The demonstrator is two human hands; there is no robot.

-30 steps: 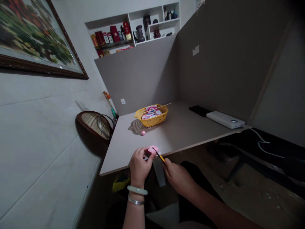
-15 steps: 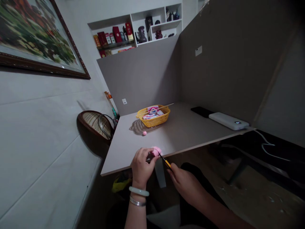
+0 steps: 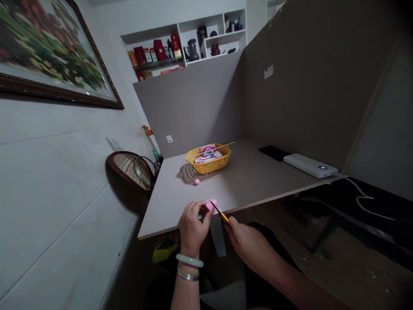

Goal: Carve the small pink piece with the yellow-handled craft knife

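Note:
My left hand (image 3: 192, 224) is closed around a small pink crocheted piece (image 3: 211, 204) at the near edge of the grey table (image 3: 245, 181). My right hand (image 3: 242, 237) pinches a thin hook with a yellow handle (image 3: 222, 214), whose dark tip points into the pink piece. A tiny pink ball (image 3: 196, 182) lies on the table farther back. Behind it stands a yellow basket (image 3: 209, 159) holding pink and white packets, with a long thin stick across its rim.
A white power bank (image 3: 310, 165) and a dark phone (image 3: 272, 151) lie at the table's right, with a white cable (image 3: 364, 193) trailing off. Grey partition walls enclose the table. A brown round object (image 3: 127, 172) sits left; a shelf (image 3: 183, 43) hangs behind.
Both hands keep their grips on the pink piece and hook, with only slight shifts. The camera view has drifted a little.

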